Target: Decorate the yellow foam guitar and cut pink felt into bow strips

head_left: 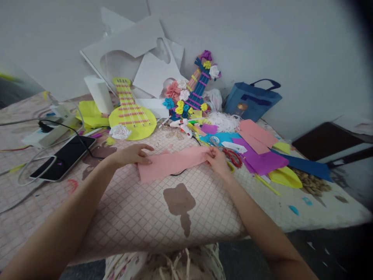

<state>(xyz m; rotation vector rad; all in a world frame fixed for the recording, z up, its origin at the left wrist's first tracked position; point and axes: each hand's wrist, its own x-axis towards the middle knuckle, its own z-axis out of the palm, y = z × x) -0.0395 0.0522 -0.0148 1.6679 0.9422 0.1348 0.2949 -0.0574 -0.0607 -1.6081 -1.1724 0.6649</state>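
While in right hand's (215,158) pinch — and, apparently, left hand's (132,154) — pink strip (173,164), glue gun (183,125) behind, scissors (235,158) beside.

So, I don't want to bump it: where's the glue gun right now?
In the head view, the glue gun lies mid-table, just beyond the pink strip and in front of the flower-trimmed blue guitar.

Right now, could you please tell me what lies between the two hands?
In the head view, a pink strip lies between the left hand and the right hand, with a black cable showing at its lower edge.
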